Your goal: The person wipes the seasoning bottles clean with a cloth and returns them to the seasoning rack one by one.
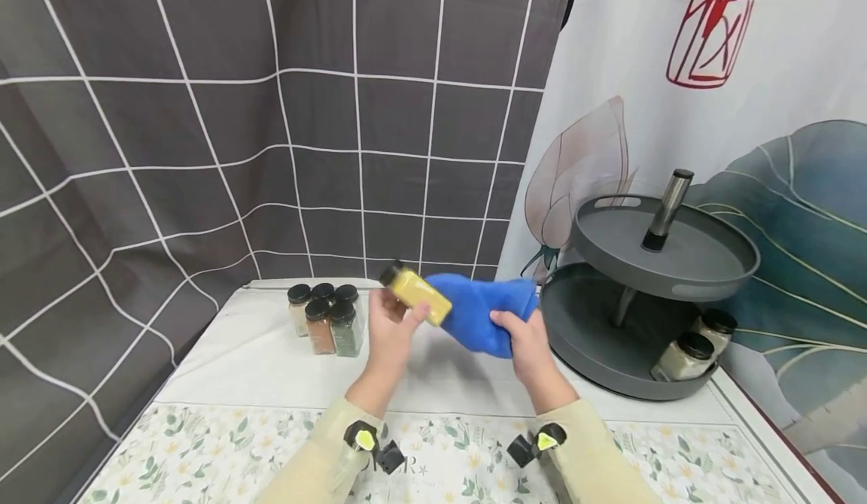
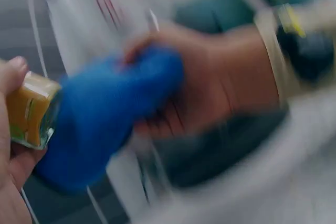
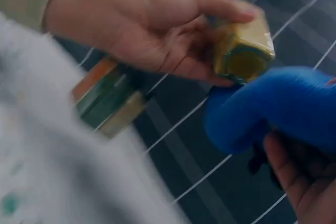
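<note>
My left hand (image 1: 390,336) grips a yellow-filled jar (image 1: 421,294) with a black lid, held tilted above the table, lid toward the upper left. A blue cloth (image 1: 482,310) hangs from my right hand (image 1: 531,344), which pinches it with the thumb on top. The cloth's left edge lies right beside the jar's base in the head view; whether they touch I cannot tell. In the left wrist view the jar (image 2: 34,109) and cloth (image 2: 89,124) are blurred. The right wrist view shows the jar's square base (image 3: 245,59) just above the cloth (image 3: 273,108).
Several black-lidded spice jars (image 1: 321,326) stand grouped on the white table (image 1: 257,368) at the left. A grey two-tier round tray (image 1: 589,338) stands at the right, with two jars (image 1: 684,356) on its lower tier. Behind hangs a dark gridded curtain (image 1: 393,113).
</note>
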A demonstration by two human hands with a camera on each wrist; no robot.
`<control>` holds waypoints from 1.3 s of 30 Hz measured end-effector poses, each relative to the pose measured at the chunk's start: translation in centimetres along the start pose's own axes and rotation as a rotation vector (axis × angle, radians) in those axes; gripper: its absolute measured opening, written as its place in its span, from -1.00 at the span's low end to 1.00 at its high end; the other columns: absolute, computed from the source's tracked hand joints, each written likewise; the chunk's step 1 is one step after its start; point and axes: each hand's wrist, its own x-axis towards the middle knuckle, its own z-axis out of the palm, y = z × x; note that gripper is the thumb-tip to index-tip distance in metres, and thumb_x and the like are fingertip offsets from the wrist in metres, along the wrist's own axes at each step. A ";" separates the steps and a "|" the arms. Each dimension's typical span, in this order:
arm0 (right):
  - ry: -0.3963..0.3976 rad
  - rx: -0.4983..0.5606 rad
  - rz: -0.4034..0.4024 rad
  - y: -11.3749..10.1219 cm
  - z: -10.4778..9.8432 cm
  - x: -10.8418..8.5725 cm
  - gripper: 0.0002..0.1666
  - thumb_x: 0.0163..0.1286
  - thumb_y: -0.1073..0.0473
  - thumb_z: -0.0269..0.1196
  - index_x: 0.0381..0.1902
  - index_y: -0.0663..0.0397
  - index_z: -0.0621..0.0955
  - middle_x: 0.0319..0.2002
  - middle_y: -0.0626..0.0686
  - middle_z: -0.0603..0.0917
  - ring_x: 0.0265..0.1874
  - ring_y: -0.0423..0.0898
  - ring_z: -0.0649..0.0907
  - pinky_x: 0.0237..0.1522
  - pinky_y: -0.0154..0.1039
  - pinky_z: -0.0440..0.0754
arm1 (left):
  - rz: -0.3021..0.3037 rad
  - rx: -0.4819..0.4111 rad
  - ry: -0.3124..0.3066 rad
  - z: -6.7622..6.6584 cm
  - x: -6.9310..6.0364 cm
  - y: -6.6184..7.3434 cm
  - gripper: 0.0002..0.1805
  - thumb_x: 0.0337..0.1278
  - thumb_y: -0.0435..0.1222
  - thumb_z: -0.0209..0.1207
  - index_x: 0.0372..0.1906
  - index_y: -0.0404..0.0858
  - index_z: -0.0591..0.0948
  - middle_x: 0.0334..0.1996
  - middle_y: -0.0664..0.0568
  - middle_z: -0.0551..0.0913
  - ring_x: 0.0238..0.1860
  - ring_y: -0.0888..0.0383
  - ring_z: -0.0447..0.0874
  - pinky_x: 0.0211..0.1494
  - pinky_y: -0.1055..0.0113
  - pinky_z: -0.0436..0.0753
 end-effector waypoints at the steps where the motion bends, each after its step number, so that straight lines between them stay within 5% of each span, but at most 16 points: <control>1: -0.024 -0.025 -0.046 -1.4 0.0 -0.3 -0.39 0.27 0.34 0.20 0.27 0.33 0.33 0.11 0.25 0.56 -0.02 -0.05 0.60 0.00 -0.30 0.62 | 0.003 -0.101 0.025 0.5 0.0 1.3 -0.44 0.08 -0.50 0.31 0.14 -0.34 0.30 0.02 -0.13 0.56 0.01 0.08 0.64 0.10 0.25 0.70; 5: -0.103 -0.075 -0.311 -5.6 1.7 -2.2 -0.35 0.28 0.39 0.30 0.30 0.34 0.34 0.15 0.28 0.56 0.05 0.05 0.61 0.09 -0.22 0.64 | 0.020 -0.397 0.045 2.2 -0.6 5.5 -0.32 0.13 -0.35 0.40 0.27 -0.27 0.28 0.02 -0.09 0.53 -0.03 0.11 0.68 0.12 0.22 0.69; 10: -0.074 -0.045 -0.527 -7.0 3.8 -4.7 -0.26 0.16 0.52 0.38 0.27 0.29 0.35 0.10 0.07 0.59 0.07 -0.03 0.62 0.16 -0.26 0.60 | 0.010 -0.484 0.019 3.5 -2.7 7.5 -0.16 0.00 -0.28 0.51 0.30 -0.26 0.24 0.05 -0.11 0.48 -0.03 0.10 0.66 0.12 0.24 0.69; 16: -0.053 -0.094 -0.568 -6.9 3.9 -5.1 -0.38 0.15 0.56 0.32 0.17 0.43 0.40 0.01 -0.09 0.62 -0.02 -0.13 0.64 0.09 -0.34 0.60 | 0.056 -0.497 0.056 4.2 -3.9 7.8 -0.24 0.07 -0.43 0.40 0.30 -0.25 0.22 0.05 -0.12 0.46 -0.02 0.09 0.63 0.11 0.23 0.70; 19: -0.098 -0.010 -0.564 -7.0 3.7 -4.9 -0.42 0.12 0.57 0.31 0.12 0.43 0.43 -0.02 -0.06 0.65 -0.06 -0.13 0.65 0.07 -0.31 0.62 | 0.080 -0.499 0.067 4.3 -3.8 7.9 -0.28 0.07 -0.43 0.39 0.27 -0.28 0.25 0.02 -0.12 0.47 -0.05 0.10 0.64 0.06 0.26 0.72; 25: -0.036 0.106 -0.561 -7.3 3.5 -4.9 -0.36 0.15 0.56 0.29 0.17 0.12 0.43 0.01 0.02 0.62 -0.04 -0.06 0.64 0.06 -0.28 0.66 | 0.085 -0.480 -0.009 4.5 -4.1 8.2 -0.23 0.03 -0.39 0.45 0.27 -0.28 0.24 0.03 -0.12 0.47 -0.03 0.10 0.64 0.06 0.23 0.72; 33: -0.125 0.161 -0.573 -7.5 3.5 -4.7 -0.33 0.11 0.58 0.30 0.16 0.05 0.47 0.03 -0.03 0.65 -0.01 -0.09 0.65 0.12 -0.24 0.64 | 0.164 -0.480 -0.007 4.5 -3.8 8.3 -0.16 -0.08 -0.34 0.54 0.27 -0.25 0.27 0.01 -0.11 0.49 -0.07 0.11 0.64 -0.03 0.28 0.74; 39: -0.018 0.140 -0.577 -7.7 3.6 -4.7 -0.30 0.17 0.57 0.27 0.25 0.15 0.37 0.08 0.05 0.58 0.06 -0.01 0.61 0.14 -0.24 0.64 | 0.151 -0.457 -0.069 4.6 -4.3 8.1 -0.13 -0.06 -0.29 0.54 0.30 -0.22 0.24 0.08 -0.10 0.46 0.06 0.07 0.59 0.13 0.22 0.69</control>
